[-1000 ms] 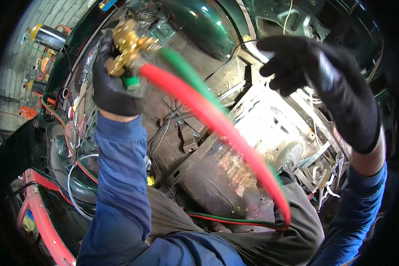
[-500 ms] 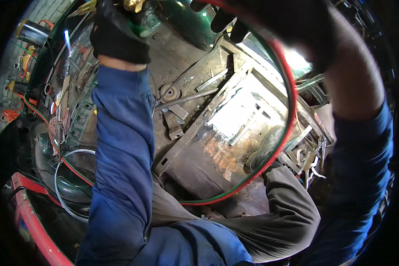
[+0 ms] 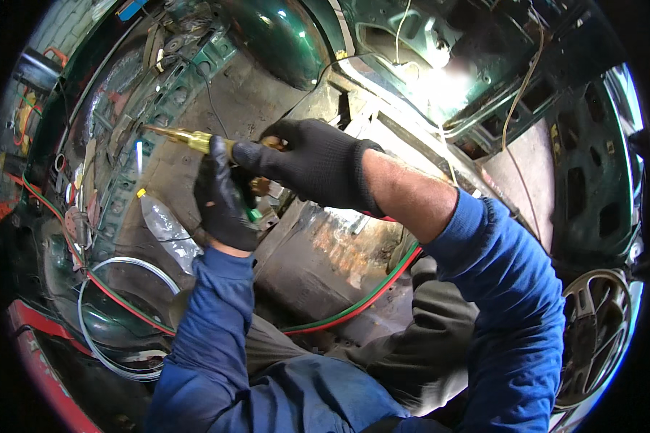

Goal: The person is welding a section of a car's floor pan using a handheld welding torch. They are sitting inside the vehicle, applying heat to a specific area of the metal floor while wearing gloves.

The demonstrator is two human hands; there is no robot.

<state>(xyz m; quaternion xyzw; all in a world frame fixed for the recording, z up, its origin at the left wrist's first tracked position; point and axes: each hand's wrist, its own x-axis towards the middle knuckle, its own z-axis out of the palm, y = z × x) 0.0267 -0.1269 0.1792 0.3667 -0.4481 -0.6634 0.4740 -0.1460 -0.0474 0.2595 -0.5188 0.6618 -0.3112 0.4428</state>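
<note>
A brass gas torch [image 3: 195, 139] lies across in front of me, its narrow tip pointing left over the metal floor. My left hand [image 3: 225, 206], in a black glove, is closed around the torch's body from below. My right hand [image 3: 314, 155], gloved alike, grips the torch just behind its brass nozzle end, thumb and fingers against it. A little green part shows beside my left palm; the rest of the handle is hidden by the gloves. Paired red and green hoses [image 3: 354, 312] curve over the floor below my hands.
A clear plastic bottle [image 3: 167, 227] with a yellow cap lies left of my left forearm. Beside it is a coil of pale wire or tubing [image 3: 84, 307]. A steering wheel [image 3: 592, 335] stands at right. Bright light falls on the green car body [image 3: 477, 119]; a red panel [image 3: 43, 361] is lower left.
My right hand has come down from the upper right to the torch. My left hand has come nearer with the torch. The raised hose loop has dropped, and the view has shifted.
</note>
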